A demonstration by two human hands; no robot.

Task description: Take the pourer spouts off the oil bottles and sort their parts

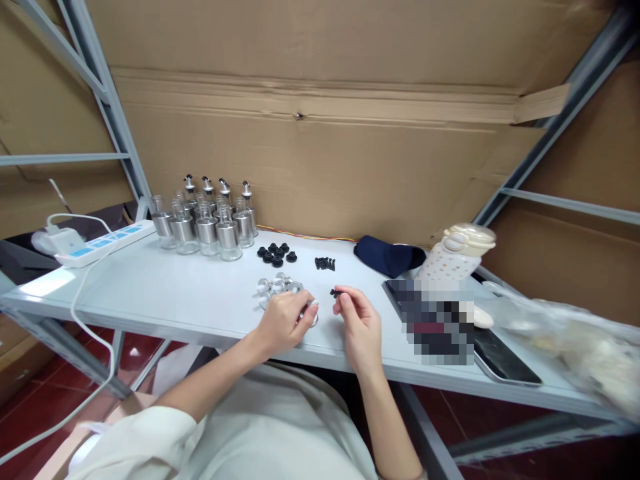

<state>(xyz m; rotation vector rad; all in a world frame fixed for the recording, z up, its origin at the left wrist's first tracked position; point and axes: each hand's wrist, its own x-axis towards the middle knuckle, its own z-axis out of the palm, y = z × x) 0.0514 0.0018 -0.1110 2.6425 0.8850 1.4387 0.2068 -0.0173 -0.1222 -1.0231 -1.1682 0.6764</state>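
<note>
My left hand (285, 319) is closed around a silvery metal spout piece (315, 303), mostly hidden by the fingers. Between thumb and fingertips, my right hand (359, 327) pinches a small black plastic piece (335, 293). The two hands are apart, just above the table's front part. Several silvery metal spout pieces (273, 285) lie right behind my left hand. Farther back sits a group of black round stoppers (277, 254), and to their right a row of small black plastic pieces (325, 263).
Glass bottles with metal sleeves (206, 230) stand at the back left, some topped with spouts. A white power strip (107, 243) lies far left. On the right are a navy cap (383, 255), a dotted bottle (453, 257), a dark tablet (505, 357) and a plastic bag (575, 333).
</note>
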